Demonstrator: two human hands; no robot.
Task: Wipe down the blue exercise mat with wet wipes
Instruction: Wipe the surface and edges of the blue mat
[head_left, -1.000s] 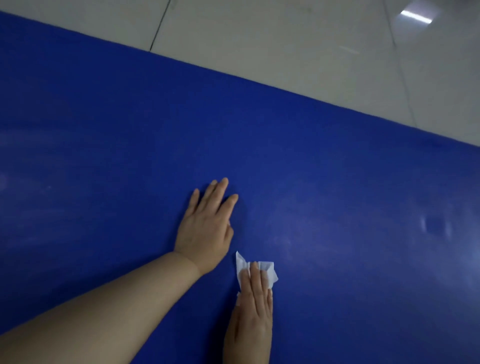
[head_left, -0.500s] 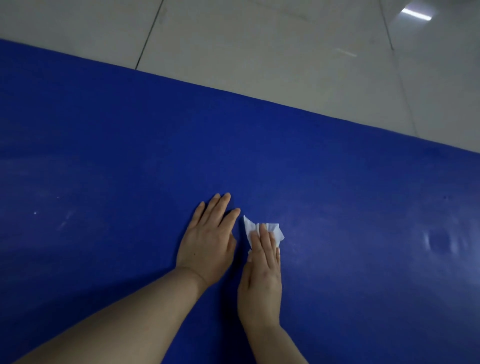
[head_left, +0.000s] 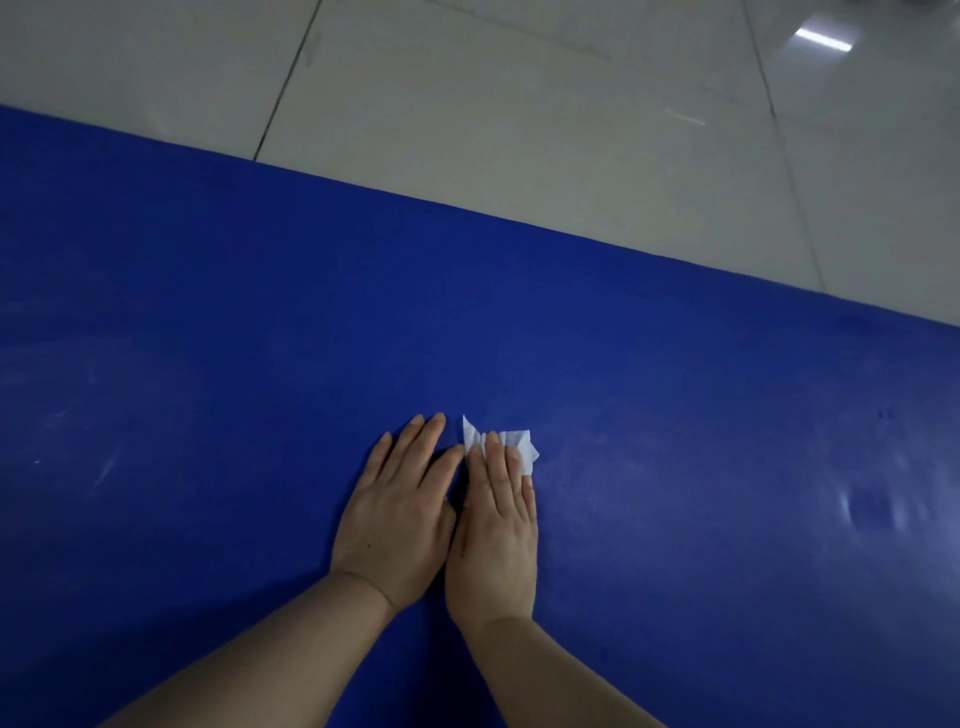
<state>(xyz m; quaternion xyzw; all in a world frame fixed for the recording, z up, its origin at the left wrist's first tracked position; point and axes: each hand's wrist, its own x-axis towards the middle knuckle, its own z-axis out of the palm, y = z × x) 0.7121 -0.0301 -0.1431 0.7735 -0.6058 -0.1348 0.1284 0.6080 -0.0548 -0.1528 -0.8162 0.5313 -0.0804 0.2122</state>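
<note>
pale glossy floor tiles (head_left: 519, 130) ran along the far side of the view, catching the glint of a ceiling light, and the blue exercise mat (head_left: 260, 338) lay flat on them, filling most of what we saw. its surface carried faint pale streaks at the left and a few shiny marks at the right; we could not tell whether those were damp traces or scuffs.

our left hand (head_left: 397, 514) lay palm down on the mat with its fingers straight and close together, holding nothing. we judged it was there as a brace, taking our weight as we leaned over and keeping the mat from sliding under the stroke.

our right hand (head_left: 496, 525) was just beside it, thumb edges almost touching. its fingers (head_left: 501, 467) were straight and pressed flat onto a crumpled white wet wipe (head_left: 506, 441), so the grip was not clenched round it: the wipe was pinned between fingertips and mat, its creased edges sticking out beyond the fingers. flat pressure of this kind spread the wipe over more surface than a pinch would, which suited wiping.

the wipe sat near the middle of the mat's width, with a broad band of blue between it and the far edge. we judged the wiping to be in progress, with much of the mat not yet plainly covered.
</note>
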